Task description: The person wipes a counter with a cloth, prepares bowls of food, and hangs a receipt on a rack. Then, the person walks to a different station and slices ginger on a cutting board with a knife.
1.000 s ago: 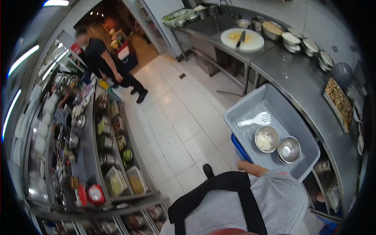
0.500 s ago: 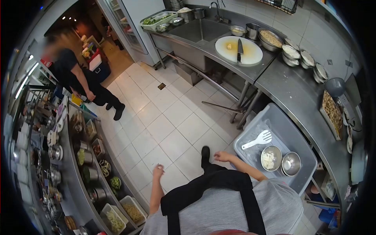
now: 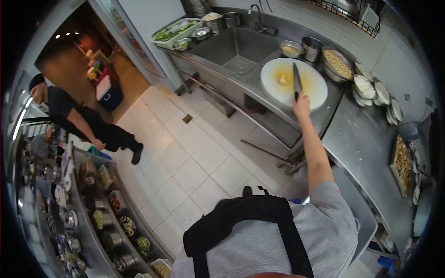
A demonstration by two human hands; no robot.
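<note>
My right hand [image 3: 301, 105] stretches out to the round white cutting board [image 3: 317, 95], its fingers closed around the black handle of a kitchen knife [image 3: 297, 81]. The blade points away from me over the board. Beside the blade sits a small pale yellow piece of food [image 3: 282, 80], with a yellow stain around it. My left hand is out of view.
A sink [image 3: 238, 51] adjoins the board on the left. Metal bowls [image 3: 337, 65] line the wall side. A grey tub [image 3: 366, 222] is under the counter at my right. Another person [image 3: 88, 116] stands at the left, near food containers [image 3: 113, 241].
My right hand has moved from my side up to the knife on the board. My left hand has left the view. The camera has shifted, and the other person has moved slightly.
</note>
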